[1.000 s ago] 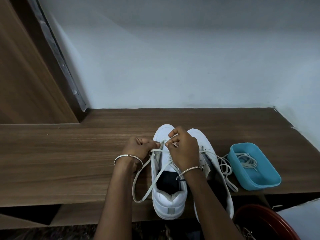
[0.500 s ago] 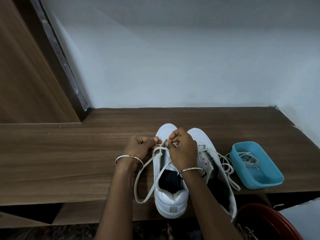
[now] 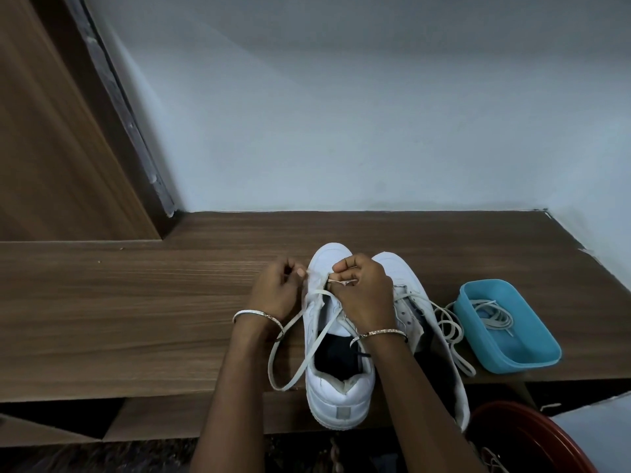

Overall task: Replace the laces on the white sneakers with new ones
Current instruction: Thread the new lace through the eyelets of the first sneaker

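While the white low-top sneaker (image 3: 336,387) is standing heel-first at the front edge of the brown wooden shelf (image 3: 136,319), both hands are staying over its eyelets, barely shifted from a second ago. The left hand (image 3: 278,291) is pinching the eyelet flap. The right hand (image 3: 363,295) is pinching the pale flat lace (image 3: 269,365), whose loop is still dangling leftward. Spare laces (image 3: 495,315) are lying in the blue plastic tray (image 3: 526,365).

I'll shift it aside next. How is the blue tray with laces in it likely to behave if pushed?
The blue tray probably slides easily: flat-bottomed on the smooth wooden shelf. Likely light, holding only a coiled lace. Its near corner sits at the shelf edge, so a push toward you might tip it off.
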Demonstrator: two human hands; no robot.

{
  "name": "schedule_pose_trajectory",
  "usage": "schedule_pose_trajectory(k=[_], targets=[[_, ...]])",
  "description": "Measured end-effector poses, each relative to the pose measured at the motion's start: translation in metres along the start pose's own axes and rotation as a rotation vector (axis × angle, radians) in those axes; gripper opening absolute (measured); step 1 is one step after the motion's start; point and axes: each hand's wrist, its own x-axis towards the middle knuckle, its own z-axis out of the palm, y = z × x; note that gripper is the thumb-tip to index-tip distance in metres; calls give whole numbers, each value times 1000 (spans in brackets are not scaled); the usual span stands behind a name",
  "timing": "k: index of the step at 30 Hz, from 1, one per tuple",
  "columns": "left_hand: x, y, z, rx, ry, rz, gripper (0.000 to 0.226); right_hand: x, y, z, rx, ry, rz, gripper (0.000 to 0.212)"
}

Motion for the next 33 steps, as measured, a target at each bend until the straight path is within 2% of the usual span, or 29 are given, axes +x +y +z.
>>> schedule_pose_trajectory(k=[2, 6, 8, 9, 11, 14, 16, 19, 21, 24, 29, 33], targets=[[2, 0, -6, -265, 98, -139, 22, 0, -2, -3, 17, 0, 8, 19], [3, 5, -31, -1122, 162, -374, 26, 3, -4, -14, 158, 13, 111, 17], [3, 4, -42, -1342, 226, -419, 28, 6, -5, -20, 296, 3, 210, 16], [3, 3, -44, -1341, 268, -423, 27, 7, -6, -22, 384, -4, 263, 14], [4, -1, -44, -1127, 319, -349, 23, 9, -11, -26, 549, -5, 354, 12], [-2, -2, -44, -414, 269, -49, 6, 10, -18, -34, 676, 16, 409, 13], [-5, -1, -44, 25, 145, 119, 11, 10, -20, -38, 675, 30, 400, 13], [-8, 2, -38, 262, -55, 197, 16, 11, -18, -39, 608, 40, 373, 16], [-7, -1, -31, 337, -68, 216, 18, 12, -17, -38, 559, 32, 369, 18], [-6, 0, -25, 170, -1, 204, 11, 13, -15, -37, 480, 7, 336, 16], [-1, 2, -20, -542, -19, -17, 23, 12, -13, -35, 409, -6, 294, 8], [-1, 15, -31, -1111, 22, -132, 21, 12, -13, -35, 448, 4, 309, 6]])
